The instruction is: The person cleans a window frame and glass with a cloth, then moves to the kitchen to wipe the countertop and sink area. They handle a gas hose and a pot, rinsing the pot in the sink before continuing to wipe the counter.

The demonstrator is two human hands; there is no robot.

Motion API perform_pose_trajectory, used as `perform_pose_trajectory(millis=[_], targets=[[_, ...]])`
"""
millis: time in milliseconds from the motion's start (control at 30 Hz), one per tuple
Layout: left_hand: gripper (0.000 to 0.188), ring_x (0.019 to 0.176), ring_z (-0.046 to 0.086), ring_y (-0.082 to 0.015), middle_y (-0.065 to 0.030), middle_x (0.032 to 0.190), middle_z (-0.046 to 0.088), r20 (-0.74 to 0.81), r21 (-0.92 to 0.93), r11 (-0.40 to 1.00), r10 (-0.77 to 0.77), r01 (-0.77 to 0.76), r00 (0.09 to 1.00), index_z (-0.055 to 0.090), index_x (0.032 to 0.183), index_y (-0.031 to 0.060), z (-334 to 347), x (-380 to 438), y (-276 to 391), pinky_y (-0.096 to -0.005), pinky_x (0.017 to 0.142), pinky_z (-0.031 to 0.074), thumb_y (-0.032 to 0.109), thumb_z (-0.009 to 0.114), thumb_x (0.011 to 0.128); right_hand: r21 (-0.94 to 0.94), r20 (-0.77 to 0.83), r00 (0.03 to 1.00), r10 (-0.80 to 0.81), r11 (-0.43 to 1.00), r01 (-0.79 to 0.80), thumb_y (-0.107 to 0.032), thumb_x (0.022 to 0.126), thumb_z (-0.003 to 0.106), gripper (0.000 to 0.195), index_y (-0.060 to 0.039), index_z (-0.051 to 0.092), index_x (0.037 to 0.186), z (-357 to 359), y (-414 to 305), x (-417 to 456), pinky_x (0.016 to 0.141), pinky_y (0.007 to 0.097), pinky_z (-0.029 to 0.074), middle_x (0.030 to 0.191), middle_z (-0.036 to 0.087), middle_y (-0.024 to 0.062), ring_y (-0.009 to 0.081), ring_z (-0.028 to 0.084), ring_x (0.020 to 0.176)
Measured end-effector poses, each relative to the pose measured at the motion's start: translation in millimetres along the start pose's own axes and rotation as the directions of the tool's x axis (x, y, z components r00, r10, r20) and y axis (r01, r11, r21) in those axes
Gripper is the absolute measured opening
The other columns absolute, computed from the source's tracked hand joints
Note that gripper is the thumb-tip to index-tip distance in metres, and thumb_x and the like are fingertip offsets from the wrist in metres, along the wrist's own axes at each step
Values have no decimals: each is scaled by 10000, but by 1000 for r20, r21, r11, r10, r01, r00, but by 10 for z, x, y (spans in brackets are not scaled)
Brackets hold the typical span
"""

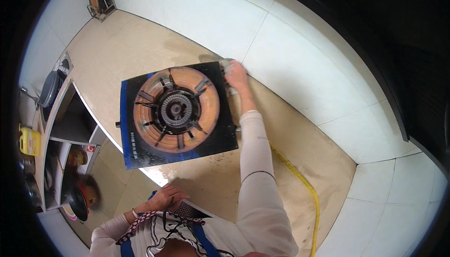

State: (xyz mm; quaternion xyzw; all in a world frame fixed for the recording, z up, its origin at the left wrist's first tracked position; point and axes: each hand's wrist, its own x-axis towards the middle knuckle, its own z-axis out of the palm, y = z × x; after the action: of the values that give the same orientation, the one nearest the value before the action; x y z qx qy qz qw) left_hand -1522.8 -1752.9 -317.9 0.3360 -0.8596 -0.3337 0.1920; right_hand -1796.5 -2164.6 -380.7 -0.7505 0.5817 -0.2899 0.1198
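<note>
My right hand [237, 76] reaches past the gas stove [228, 130] to its far right corner. It presses a greyish cloth [226, 67] onto the countertop, close to the wall. The single-burner stove has a black glass top with blue edging. Around its burner [176, 108] sits a round, orange-brown stained drip pan [211, 116] with dark pot supports. Near the counter's front edge, beside my body, is my left hand [168, 198]. Its fingers are bent and partly hidden, and I cannot make out a hold on anything. Water drops and dark specks lie on the countertop [207, 172] between the stove and me.
A yellow corrugated gas hose [299, 176] runs along the counter on the right. White tiled walls [299, 53] border the counter. A metal rack [102, 10] holds boards in the far left corner. Open shelves [63, 172], a yellow jug [30, 141] and a black wok [77, 202] stand left.
</note>
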Motion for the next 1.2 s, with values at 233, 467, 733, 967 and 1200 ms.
perform_pose_trajectory(millis=[233, 467, 733, 967, 1200], targets=[[89, 787, 628, -211, -82, 853, 650, 48, -452, 780, -463, 433, 885, 623, 911, 64, -526, -1082, -474, -331, 716, 480, 84, 580, 836, 960, -110, 823, 558, 273, -56, -34, 710, 581, 129, -110, 529, 799, -1534, -269, -1029, 769, 314, 468, 793, 538, -3, 150, 523, 791], [450, 811, 564, -133, -27, 938, 585, 241, -917, 65, -694, 393, 678, 475, 1181, 78, -1506, -845, -1048, -276, 758, 449, 445, 452, 923, 924, -307, 526, 793, 381, -34, -36, 662, 558, 144, -118, 464, 734, -2556, -215, -3290, 784, 358, 460, 790, 499, 25, 185, 504, 808], [538, 996, 517, -184, -52, 1082, 543, 317, -820, 93, -748, 565, 584, 402, 1261, 172, -1646, -553, -1262, -396, 897, 401, 552, 449, 883, -405, -485, 601, 635, 446, -798, -290, 693, 643, 385, -34, 584, 975, -1605, -374, -4911, 845, 402, 459, 1202, 492, 202, 352, 547, 974], [714, 1194, 433, -236, -66, 1355, 418, 279, -930, -48, -740, 365, 613, 314, 1369, 101, -1426, -316, -1198, -418, 1014, 321, 580, 468, 862, -370, -150, 873, 464, 792, -485, -251, 586, 681, 259, -35, 620, 714, -487, -1650, -3494, 785, 444, 479, 1215, 481, 200, 382, 502, 1033], [759, 1170, 444, -285, -104, 1296, 463, 310, -835, 18, -810, 550, 498, 353, 1344, 96, -1690, -426, -1541, -446, 1004, 342, 620, 504, 817, -123, -224, 909, 353, 915, -385, -277, 558, 668, 288, -25, 627, 690, -486, -1775, -3235, 745, 438, 470, 1165, 493, 159, 369, 499, 934]])
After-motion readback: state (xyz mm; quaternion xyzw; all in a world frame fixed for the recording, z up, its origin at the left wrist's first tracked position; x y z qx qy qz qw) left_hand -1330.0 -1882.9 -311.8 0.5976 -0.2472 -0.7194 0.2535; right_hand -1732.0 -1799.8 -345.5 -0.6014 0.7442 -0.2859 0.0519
